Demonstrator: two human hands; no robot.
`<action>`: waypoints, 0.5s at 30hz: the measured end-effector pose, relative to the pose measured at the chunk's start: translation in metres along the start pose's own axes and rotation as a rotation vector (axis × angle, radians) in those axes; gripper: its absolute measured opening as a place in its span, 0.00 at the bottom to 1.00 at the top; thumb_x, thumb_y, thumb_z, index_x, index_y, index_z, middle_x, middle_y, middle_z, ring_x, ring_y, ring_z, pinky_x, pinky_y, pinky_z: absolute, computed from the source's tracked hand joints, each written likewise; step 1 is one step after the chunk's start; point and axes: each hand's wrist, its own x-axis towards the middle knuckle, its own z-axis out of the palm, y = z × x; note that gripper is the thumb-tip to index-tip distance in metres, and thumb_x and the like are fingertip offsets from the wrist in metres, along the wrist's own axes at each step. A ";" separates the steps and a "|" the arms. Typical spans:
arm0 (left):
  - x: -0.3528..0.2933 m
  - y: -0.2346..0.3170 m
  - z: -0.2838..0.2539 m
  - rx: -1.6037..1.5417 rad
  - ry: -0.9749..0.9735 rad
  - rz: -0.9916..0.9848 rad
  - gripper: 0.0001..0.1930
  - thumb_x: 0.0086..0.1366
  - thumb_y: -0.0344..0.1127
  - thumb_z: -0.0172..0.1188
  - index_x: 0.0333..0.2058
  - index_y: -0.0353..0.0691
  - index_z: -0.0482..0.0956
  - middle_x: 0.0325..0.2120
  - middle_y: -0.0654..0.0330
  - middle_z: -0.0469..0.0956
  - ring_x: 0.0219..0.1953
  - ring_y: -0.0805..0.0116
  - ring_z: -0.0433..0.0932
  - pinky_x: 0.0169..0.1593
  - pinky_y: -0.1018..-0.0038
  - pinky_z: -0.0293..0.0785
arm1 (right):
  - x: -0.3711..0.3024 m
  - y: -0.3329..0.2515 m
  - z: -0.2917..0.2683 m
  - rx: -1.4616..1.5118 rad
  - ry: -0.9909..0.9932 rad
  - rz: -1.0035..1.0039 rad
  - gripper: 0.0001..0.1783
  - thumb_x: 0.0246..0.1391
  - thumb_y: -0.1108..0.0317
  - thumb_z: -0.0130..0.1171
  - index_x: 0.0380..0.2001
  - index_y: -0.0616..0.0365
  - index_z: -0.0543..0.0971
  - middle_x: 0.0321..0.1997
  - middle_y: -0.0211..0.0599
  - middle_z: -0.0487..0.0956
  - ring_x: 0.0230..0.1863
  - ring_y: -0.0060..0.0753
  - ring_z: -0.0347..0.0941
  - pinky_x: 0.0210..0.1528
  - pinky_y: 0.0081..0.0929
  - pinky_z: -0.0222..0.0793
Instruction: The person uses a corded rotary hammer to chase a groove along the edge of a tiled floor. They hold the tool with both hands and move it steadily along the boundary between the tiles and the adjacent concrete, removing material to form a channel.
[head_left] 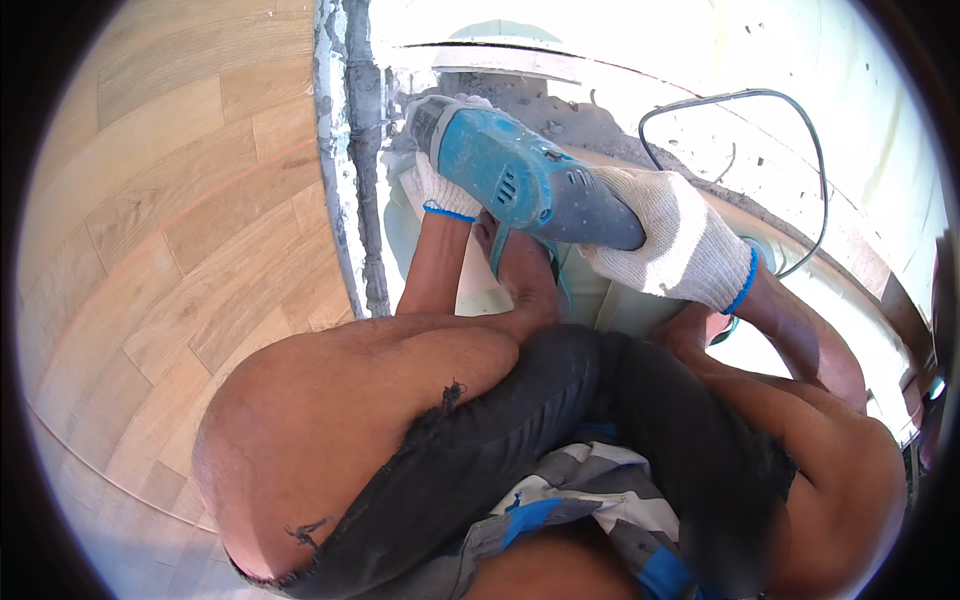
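A teal corded power tool (510, 165) with a grey front head and a dark rear handle lies across the space between my hands. Its working end is turned away, so I cannot make out the bit or disc. My right hand (665, 235), in a white knitted glove with a blue cuff, is closed around the rear handle. Under the front of the body is my left hand (443, 192), gloved alike, with fingertips showing past the far side; it grips the tool there. The head is over the rough, broken edge (365, 160) beside the tiles.
Wood-look floor tiles (215, 190) cover the left, ending at a rough grey gap. A dark cable (790, 97) loops at the right. Crumbled mortar (590, 125) lies beyond the tool, near sunlit pale surfaces. My bent knees fill the near side; my feet stand between my arms.
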 end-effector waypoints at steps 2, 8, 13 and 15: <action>-0.003 -0.019 -0.003 0.516 0.206 0.228 0.19 0.80 0.46 0.41 0.56 0.43 0.75 0.52 0.56 0.79 0.54 0.61 0.78 0.56 0.61 0.79 | -0.017 0.036 0.009 0.064 0.068 -0.052 0.28 0.48 0.62 0.72 0.53 0.61 0.81 0.40 0.48 0.86 0.40 0.47 0.85 0.46 0.35 0.79; -0.008 -0.027 0.025 0.190 0.131 0.159 0.22 0.81 0.45 0.37 0.59 0.37 0.72 0.58 0.51 0.76 0.60 0.56 0.76 0.66 0.60 0.74 | -0.043 0.041 0.006 -0.020 -0.016 0.091 0.25 0.48 0.60 0.72 0.49 0.59 0.82 0.39 0.46 0.85 0.39 0.48 0.83 0.46 0.38 0.77; 0.005 -0.027 0.036 0.197 0.254 0.184 0.24 0.79 0.56 0.44 0.54 0.43 0.77 0.50 0.57 0.81 0.53 0.57 0.80 0.56 0.60 0.80 | -0.034 0.038 0.007 0.021 0.031 0.172 0.23 0.47 0.60 0.73 0.44 0.61 0.83 0.34 0.44 0.85 0.36 0.45 0.83 0.45 0.35 0.77; 0.011 -0.021 0.036 0.151 0.254 0.161 0.24 0.79 0.57 0.45 0.54 0.43 0.77 0.50 0.58 0.81 0.53 0.58 0.80 0.56 0.60 0.80 | -0.026 0.038 0.010 0.005 0.051 0.149 0.22 0.47 0.60 0.73 0.44 0.61 0.83 0.34 0.44 0.85 0.35 0.44 0.83 0.43 0.34 0.77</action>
